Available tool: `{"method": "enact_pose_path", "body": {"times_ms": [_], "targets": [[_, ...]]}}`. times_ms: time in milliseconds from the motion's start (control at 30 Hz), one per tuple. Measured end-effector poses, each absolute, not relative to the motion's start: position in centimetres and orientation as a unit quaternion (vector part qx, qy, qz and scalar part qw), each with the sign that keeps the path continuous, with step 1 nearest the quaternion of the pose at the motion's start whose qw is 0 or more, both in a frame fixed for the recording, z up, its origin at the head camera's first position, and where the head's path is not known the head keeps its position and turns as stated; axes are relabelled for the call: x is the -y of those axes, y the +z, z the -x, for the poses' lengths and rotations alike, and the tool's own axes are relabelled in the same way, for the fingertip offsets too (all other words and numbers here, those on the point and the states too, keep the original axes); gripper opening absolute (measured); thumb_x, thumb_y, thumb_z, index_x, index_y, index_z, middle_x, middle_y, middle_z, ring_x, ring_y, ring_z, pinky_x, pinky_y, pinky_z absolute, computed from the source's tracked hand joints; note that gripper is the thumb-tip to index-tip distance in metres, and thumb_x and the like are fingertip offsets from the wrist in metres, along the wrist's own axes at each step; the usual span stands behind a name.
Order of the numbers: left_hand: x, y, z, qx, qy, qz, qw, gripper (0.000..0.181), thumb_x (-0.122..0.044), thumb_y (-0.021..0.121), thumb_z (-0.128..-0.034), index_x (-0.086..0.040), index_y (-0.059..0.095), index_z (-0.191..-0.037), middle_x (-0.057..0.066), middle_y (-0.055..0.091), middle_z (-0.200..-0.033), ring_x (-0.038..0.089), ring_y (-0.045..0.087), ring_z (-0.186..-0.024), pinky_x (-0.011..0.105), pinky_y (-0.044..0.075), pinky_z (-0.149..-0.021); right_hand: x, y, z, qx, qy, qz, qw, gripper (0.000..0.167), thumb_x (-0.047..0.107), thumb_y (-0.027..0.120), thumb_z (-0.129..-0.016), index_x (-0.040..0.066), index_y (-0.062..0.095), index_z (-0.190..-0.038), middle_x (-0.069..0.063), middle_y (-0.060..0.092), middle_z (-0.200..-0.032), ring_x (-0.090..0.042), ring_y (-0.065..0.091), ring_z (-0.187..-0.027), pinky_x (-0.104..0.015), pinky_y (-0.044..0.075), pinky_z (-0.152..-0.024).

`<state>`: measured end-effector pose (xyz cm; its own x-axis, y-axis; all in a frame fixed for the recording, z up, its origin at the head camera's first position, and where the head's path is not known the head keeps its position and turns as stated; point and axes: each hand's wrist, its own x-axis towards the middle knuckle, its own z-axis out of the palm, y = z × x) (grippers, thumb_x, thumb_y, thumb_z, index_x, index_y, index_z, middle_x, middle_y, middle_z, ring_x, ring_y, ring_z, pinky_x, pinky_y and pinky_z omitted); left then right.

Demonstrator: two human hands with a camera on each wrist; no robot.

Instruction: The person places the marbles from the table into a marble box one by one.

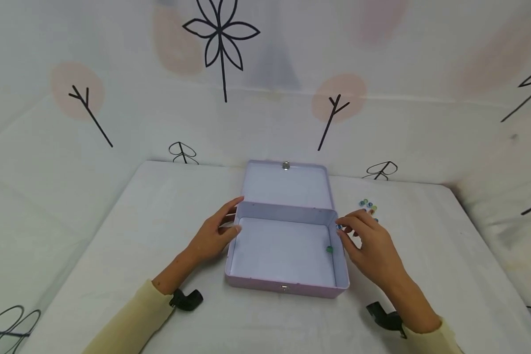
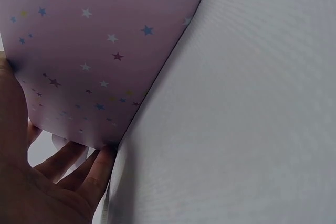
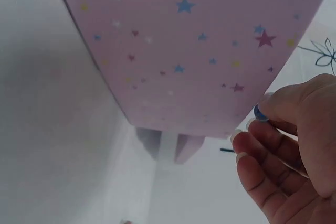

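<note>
A lilac box (image 1: pixel 287 290) with a hinged lid (image 1: pixel 287 184) swung back stands on the white-covered table; in the wrist views its outside is pink with stars. My left hand (image 1: pixel 213 236) holds its left wall near the back corner, thumb over the rim and fingers outside. Between thumb and fingertips, my right hand (image 1: pixel 371 248) pinches a small blue marble (image 3: pixel 260 113) at the right rim, partly hidden by the fingers. Inside, against the right wall, lies a green marble (image 1: pixel 329 249). Several more small marbles (image 1: pixel 369 204) lie on the table behind the right hand.
A metal clasp (image 1: pixel 285 287) sits on the box's front wall, its matching catch (image 1: pixel 286 166) on the lid's edge. White cloth (image 1: pixel 270 118) with plant drawings hangs behind the table and at both sides. Each wrist wears a black camera mount (image 1: pixel 188 300).
</note>
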<state>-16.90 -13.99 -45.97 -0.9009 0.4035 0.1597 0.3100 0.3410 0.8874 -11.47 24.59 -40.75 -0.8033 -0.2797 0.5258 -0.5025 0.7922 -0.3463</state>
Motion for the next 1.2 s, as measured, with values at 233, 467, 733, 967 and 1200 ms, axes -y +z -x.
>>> {"method": "enact_pose_path", "body": {"times_ms": [233, 467, 733, 967, 1200], "targets": [[14.1, -46.3, 16.8, -0.819, 0.53, -0.215, 0.043, 0.069, -0.02, 0.06, -0.1057, -0.04, 0.033, -0.166, 0.006, 0.049, -0.16, 0.035, 0.055, -0.142, 0.055, 0.05, -0.109, -24.1, -40.8, 11.2, 0.915, 0.251, -0.224, 0.224, 0.03, -0.004, 0.084, -0.085, 0.004, 0.076, -0.113, -0.001, 0.069, -0.109, -0.014, 0.065, -0.089, -0.024, 0.056, -0.074], [14.0, -46.6, 17.0, -0.817, 0.532, -0.217, 0.043, 0.069, -0.019, 0.06, -0.1059, -0.041, 0.033, -0.166, 0.006, 0.049, -0.16, 0.035, 0.055, -0.142, 0.056, 0.049, -0.109, -24.5, -40.8, 11.3, 0.911, 0.264, -0.224, 0.226, 0.029, -0.005, 0.083, -0.086, 0.004, 0.075, -0.112, -0.001, 0.069, -0.109, -0.014, 0.064, -0.088, -0.016, 0.051, -0.076], [14.0, -46.7, 17.2, -0.815, 0.532, -0.225, 0.04, 0.068, -0.02, 0.059, -0.1066, -0.04, 0.032, -0.166, 0.006, 0.049, -0.16, 0.035, 0.054, -0.143, 0.055, 0.049, -0.109, -25.3, -40.7, 11.7, 0.912, 0.26, -0.207, 0.239, 0.031, -0.008, 0.082, -0.084, 0.003, 0.074, -0.112, -0.002, 0.069, -0.109, -0.014, 0.063, -0.088, -0.013, 0.048, -0.075], [14.3, -46.7, 17.1, -0.82, 0.528, -0.219, 0.038, 0.069, -0.02, 0.06, -0.1063, -0.038, 0.033, -0.166, 0.007, 0.05, -0.159, 0.035, 0.056, -0.141, 0.056, 0.05, -0.108, -26.7, -41.7, 12.7, 0.907, 0.272, -0.203, 0.249, 0.03, -0.011, 0.081, -0.084, 0.002, 0.074, -0.11, -0.005, 0.069, -0.108, -0.017, 0.064, -0.086, -0.014, 0.049, -0.072], [14.2, -46.4, 17.1, -0.818, 0.53, -0.219, 0.036, 0.067, -0.022, 0.06, -0.1074, -0.04, 0.033, -0.166, 0.005, 0.05, -0.16, 0.034, 0.055, -0.142, 0.056, 0.05, -0.108, -29.3, -42.5, 14.0, 0.915, 0.276, -0.166, 0.242, 0.029, -0.012, 0.079, -0.085, 0.001, 0.075, -0.111, -0.005, 0.069, -0.105, -0.013, 0.062, -0.086, -0.008, 0.046, -0.074]]}}
